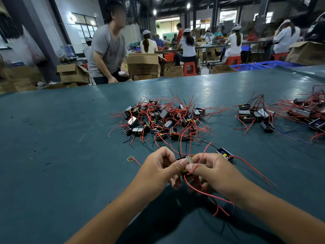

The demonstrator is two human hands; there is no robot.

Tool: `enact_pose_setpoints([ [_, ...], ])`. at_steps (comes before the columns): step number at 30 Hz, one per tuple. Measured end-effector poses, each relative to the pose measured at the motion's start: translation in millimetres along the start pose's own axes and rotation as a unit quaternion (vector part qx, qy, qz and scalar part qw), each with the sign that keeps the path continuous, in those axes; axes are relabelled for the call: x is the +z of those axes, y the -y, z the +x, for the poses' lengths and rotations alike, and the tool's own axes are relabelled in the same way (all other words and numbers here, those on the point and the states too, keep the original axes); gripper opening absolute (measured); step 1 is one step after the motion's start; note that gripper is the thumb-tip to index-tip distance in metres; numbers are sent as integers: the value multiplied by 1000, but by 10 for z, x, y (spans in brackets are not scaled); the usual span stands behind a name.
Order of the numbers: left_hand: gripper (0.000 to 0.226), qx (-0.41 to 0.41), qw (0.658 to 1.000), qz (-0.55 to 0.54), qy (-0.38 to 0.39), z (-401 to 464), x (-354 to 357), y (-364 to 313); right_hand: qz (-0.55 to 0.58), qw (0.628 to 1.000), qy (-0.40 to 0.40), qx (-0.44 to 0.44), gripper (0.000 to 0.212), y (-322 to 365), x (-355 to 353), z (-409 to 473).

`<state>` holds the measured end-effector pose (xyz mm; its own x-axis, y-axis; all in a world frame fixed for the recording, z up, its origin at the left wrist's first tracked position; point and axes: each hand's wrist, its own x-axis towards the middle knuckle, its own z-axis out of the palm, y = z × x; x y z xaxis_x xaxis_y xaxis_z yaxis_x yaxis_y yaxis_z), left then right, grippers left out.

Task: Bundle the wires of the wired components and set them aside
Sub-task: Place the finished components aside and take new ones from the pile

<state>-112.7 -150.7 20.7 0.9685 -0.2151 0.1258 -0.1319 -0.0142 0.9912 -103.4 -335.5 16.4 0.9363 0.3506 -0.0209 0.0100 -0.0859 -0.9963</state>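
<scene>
While the tangled heap of small black box components with red wires (161, 118) lies beyond the grip on the dark green tabletop (61, 138), both hands work one piece. The left hand (158, 169) and right hand (211, 171) pinch one small black component (186, 160) between them, its thin red wire (207, 194) trailing loose below. Gathering seems under way; next the wire needs coiling, perhaps with the yellow rubber band (131, 159) left of the grip.

Over the teal desk (61, 138), the left hand (158, 166) and right hand (214, 171) meet, thumbs pinching one small component (188, 160) between them while its red wires (207, 194) loop over the right fingers and trail toward the near edge. Just beyond the right hand lies a single component (225, 154), and left of the hands a yellow rubber band (131, 159). Farther back sits a tangled pile (163, 118) of components, with a second heap (284, 113) at the far right.
</scene>
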Motion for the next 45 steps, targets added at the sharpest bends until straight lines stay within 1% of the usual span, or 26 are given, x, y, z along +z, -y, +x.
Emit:
enact_pose_setpoints([
  [2,36,-8,999,-27,20,-1,16,-29,7,1000,-2,4,37,46,-18,0],
  [4,36,-15,999,-19,25,-2,4,-51,20,1000,-17,16,45,124,-74,6],
  [5,36,-19,1000,-4,21,0,-11,-57,23,999,-22,25,44,152,-123,21],
  [8,23,-44,998,38,2,11,-61,-46,8,997,-20,68,29,173,-324,58],
  [10,18,-55,997,53,5,16,-84,-26,29,995,-25,92,33,225,-508,118],
  [12,16,-63,996,57,13,25,-94,-25,79,991,-73,83,43,350,-777,217],
  [14,16,-68,996,57,15,33,-111,-24,124,975,-174,58,49,458,-1159,386],
  [15,16,-69,996,57,13,35,-121,-22,87,966,-235,58,49,488,-1332,469],
  [16,17,-69,996,57,9,39,-134,-23,-19,955,-287,74,46,502,-1449,504],
  [17,17,-69,996,59,6,44,-147,-22,-168,926,-325,98,41,474,-1517,516],
  [18,17,-68,996,62,4,50,-161,-20,-307,881,-343,111,37,435,-1537,511],
  [19,17,-68,996,65,4,55,-171,-18,-405,839,-346,105,35,398,-1502,489],
  [20,18,-69,995,69,5,56,-182,-14,-450,822,-335,99,33,361,-1428,466],
  [22,18,-70,994,81,10,60,-190,1,-460,837,-284,90,33,313,-1235,426],
  [24,19,-72,993,96,16,56,-182,16,-459,855,-225,82,40,260,-1049,423],
  [25,19,-71,992,104,19,55,-176,22,-464,859,-203,75,41,234,-969,430],
  [28,20,-64,989,128,21,52,-178,34,-494,849,-184,31,38,211,-782,489],
  [32,19,-52,988,144,16,64,-193,51,-509,843,-172,-22,23,327,-685,763],
  [36,20,-38,985,167,17,61,-177,54,-555,815,-153,-55,22,492,-773,1168],
  [38,20,-29,984,177,20,58,-170,45,-578,801,-150,-39,22,512,-854,1391],
  [40,20,-26,982,184,20,57,-163,47,-611,779,-137,6,23,488,-908,1596],
  [42,21,-26,981,190,16,51,-173,48,-629,768,-120,34,23,446,-945,1774],
  [44,20,-27,981,194,11,55,-191,52,-619,778,-105,24,31,408,-993,1934],
  [45,20,-30,980,197,10,59,-202,60,-601,793,-96,18,36,388,-1014,1990],
])
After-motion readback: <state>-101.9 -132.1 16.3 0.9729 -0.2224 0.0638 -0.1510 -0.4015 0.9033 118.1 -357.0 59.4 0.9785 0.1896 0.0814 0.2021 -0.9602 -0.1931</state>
